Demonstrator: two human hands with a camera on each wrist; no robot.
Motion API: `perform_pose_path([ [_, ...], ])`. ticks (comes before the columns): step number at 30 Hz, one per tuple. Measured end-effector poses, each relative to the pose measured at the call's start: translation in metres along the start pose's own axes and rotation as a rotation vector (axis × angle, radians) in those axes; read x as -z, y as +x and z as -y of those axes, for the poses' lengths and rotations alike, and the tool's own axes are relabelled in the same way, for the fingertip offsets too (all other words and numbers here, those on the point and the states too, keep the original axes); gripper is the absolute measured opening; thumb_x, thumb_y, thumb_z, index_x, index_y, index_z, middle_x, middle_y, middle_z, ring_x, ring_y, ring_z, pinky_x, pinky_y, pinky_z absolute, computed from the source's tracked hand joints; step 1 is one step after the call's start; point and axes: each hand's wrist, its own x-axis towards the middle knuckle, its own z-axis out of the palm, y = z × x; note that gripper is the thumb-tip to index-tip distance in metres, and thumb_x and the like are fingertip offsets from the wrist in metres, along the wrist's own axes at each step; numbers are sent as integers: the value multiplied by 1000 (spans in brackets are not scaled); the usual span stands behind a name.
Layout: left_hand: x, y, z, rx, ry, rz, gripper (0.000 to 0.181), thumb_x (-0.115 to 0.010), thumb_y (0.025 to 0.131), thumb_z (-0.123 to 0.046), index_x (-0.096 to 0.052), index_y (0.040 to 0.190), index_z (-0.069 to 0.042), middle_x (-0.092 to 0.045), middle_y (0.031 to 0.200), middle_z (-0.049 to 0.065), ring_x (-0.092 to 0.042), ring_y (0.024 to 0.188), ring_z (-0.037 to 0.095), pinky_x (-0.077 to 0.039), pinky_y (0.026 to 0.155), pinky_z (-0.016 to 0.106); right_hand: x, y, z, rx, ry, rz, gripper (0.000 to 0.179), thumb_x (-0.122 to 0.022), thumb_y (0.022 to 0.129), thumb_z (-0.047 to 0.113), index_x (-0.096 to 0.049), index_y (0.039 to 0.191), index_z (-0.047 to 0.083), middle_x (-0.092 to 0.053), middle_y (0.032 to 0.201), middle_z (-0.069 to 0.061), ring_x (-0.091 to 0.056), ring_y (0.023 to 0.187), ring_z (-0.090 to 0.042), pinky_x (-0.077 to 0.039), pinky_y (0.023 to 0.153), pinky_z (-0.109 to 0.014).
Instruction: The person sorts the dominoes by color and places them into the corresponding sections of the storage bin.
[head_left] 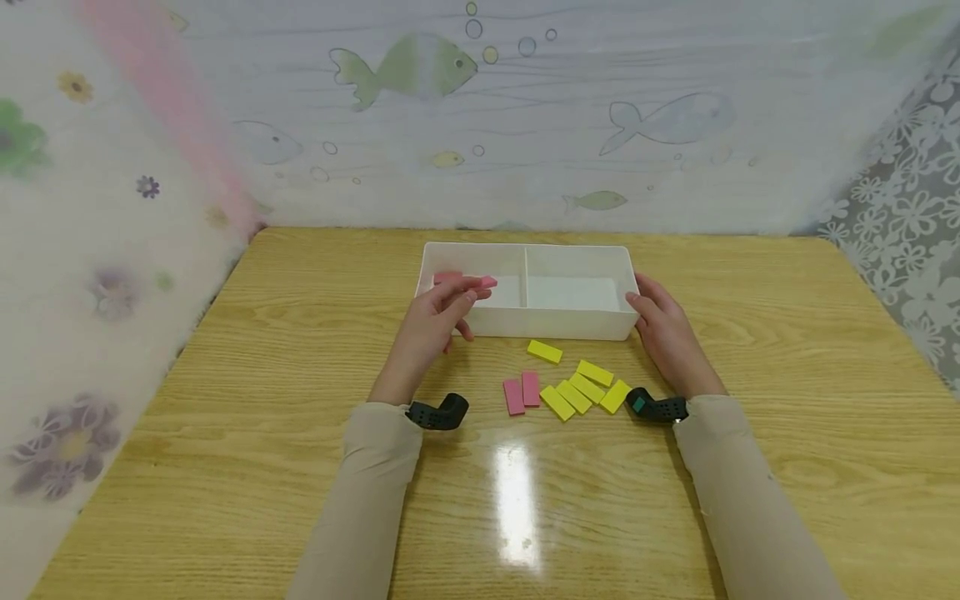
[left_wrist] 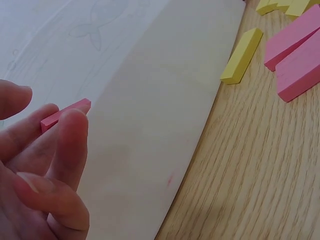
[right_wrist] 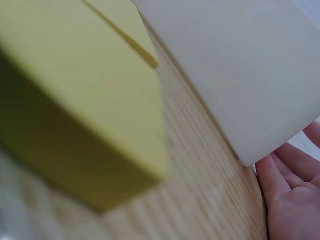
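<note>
My left hand (head_left: 438, 312) is over the left part of a white two-compartment box (head_left: 577, 323), with a pink block (left_wrist: 65, 114) at its fingertips. In the left wrist view that block lies between the fingers, partly hidden behind one fingertip. Another pink block (head_left: 447, 276) shows inside the left compartment, just beyond the hand. My right hand (head_left: 667, 333) holds the box's right end, its thumb at the rim and its fingers along the outer side. In the right wrist view the fingers meet the box near its corner.
Two pink blocks (head_left: 513, 397) lie side by side on the wooden table (head_left: 262, 433). Several yellow blocks (head_left: 587, 389) are grouped to their right, and a single yellow block (head_left: 545, 352) lies nearer the box. A patterned wall (head_left: 525, 167) stands behind the table.
</note>
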Motion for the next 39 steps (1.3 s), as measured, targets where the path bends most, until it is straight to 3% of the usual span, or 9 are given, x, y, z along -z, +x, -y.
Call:
perform_pose_path([
  [10, -3, 5, 10, 8, 48, 37, 34, -49, 91, -35, -52, 124, -31, -55, 120, -2, -56, 73, 34, -34, 40, 29, 0, 1, -2, 11, 4, -12, 59, -47, 92, 32, -21, 141, 11, -17, 145, -4, -20, 130, -13, -15, 106, -32],
  [18, -2, 5, 12, 8, 52, 36, 37, -49, 90, -37, -50, 127, -29, -54, 121, -1, -56, 74, 36, -36, 41, 31, 0, 1, 0, 12, 19, -7, 60, -47, 92, 31, -20, 142, 11, -16, 146, -4, -20, 130, -13, -15, 106, -32],
  [28, -3, -8, -13, 32, 56, 55, 38, -46, 93, -24, -45, 131, -18, -50, 126, 5, -56, 80, 39, -37, 45, 32, 1, 0, -1, 0, -2, -2, 59, -46, 93, 31, -19, 142, 12, -15, 146, -3, -19, 130, -13, -14, 107, -34],
  [34, -1, -1, 3, 24, 38, 62, 41, -48, 92, -32, -44, 132, -26, -47, 129, -2, -60, 85, 30, -38, 46, 30, 1, 0, -1, -2, 0, -4, 61, -47, 92, 33, -20, 142, 12, -15, 146, -3, -19, 130, -12, -12, 107, -34],
  [36, -1, -2, 1, 27, 39, 63, 41, -48, 92, -31, -44, 132, -24, -47, 130, 0, -60, 87, 29, -40, 48, 33, 1, 1, -1, -1, 2, -5, 61, -48, 92, 33, -20, 142, 13, -15, 146, -3, -18, 130, -12, -12, 107, -34],
  [39, -2, -2, 3, 47, 56, 48, 37, -49, 91, -34, -50, 127, -26, -56, 117, 0, -60, 85, 28, -43, 52, 36, 2, 0, -1, -1, 11, -3, 61, -48, 92, 32, -20, 142, 12, -14, 146, -3, -18, 130, -12, -11, 107, -34],
])
